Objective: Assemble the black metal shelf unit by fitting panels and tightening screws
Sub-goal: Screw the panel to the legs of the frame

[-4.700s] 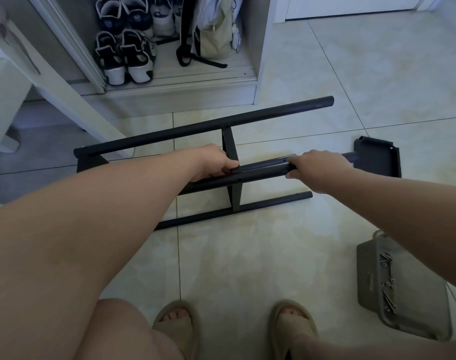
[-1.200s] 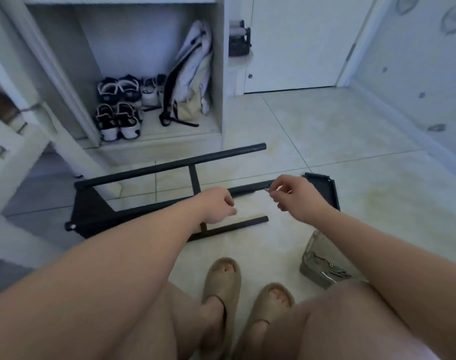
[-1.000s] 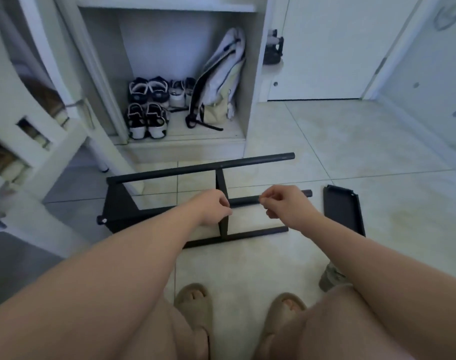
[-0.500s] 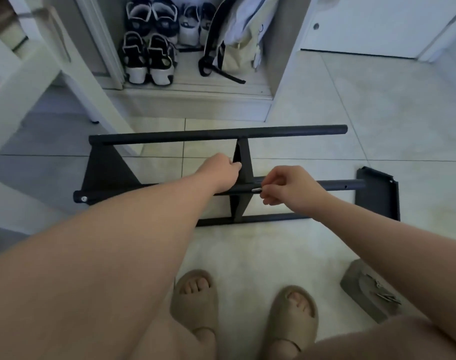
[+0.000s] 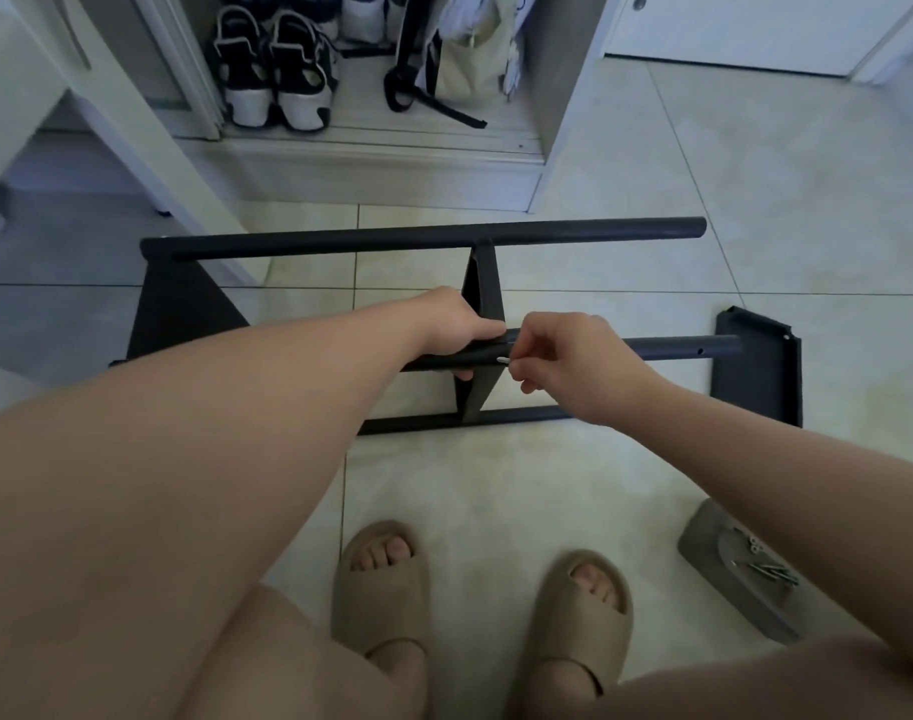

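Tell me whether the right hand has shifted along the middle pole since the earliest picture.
Yes. The right hand has moved along the middle pole toward the cross panel, right up beside it, and now pinches a screw.

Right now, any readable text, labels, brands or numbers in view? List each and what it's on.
None readable.
Black metal shelf frame, loose black metal panel: no markings visible.
Black-and-white sneakers, beige fabric bag: no legible logo or print; blurred.
Grey plastic tray holding screws: no legible label.
Small silver screw pinched in the right hand: too small to tell.
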Available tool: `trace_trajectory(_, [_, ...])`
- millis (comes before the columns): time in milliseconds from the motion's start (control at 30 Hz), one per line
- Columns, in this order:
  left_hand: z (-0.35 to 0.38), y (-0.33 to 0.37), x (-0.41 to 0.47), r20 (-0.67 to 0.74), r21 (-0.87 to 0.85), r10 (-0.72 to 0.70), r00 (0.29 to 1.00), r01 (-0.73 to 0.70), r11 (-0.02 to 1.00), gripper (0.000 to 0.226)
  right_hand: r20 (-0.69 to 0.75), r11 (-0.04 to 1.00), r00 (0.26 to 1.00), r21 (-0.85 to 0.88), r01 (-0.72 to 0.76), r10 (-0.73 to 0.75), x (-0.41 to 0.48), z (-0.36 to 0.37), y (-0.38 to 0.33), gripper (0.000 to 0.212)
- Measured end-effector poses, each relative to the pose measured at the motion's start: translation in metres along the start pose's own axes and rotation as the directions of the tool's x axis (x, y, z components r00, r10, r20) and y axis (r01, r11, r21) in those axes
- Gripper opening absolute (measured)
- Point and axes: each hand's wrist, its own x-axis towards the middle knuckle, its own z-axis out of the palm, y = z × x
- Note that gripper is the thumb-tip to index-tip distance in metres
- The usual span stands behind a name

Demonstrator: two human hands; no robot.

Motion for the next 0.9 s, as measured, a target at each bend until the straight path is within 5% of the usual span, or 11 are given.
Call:
trace_trajectory(467, [0.003,0.0,-0.005,0.016,-0.009,0.003,1.0,-0.003,1.0,0.047,-0.026,1.0,1.0,-0.012,-0.017,0.017,0.001,0.02,0.004,0.019])
trace_trajectory(767, [0.001,0.003,-0.006,-0.007,0.04,0.006,1.0,-0.006,0.999,0.046,-0.033,0.866,0.971,0.46,-0.197,0.238,0.003,0.024,0.005,0.015])
trace_trajectory(900, [0.001,0.004,-0.006,-0.011,0.043,0.008,1.0,-0.007,0.999,0.046,-0.049,0.935,0.98,0.31,-0.17,0.194,0.005,0.025,0.003,0.017])
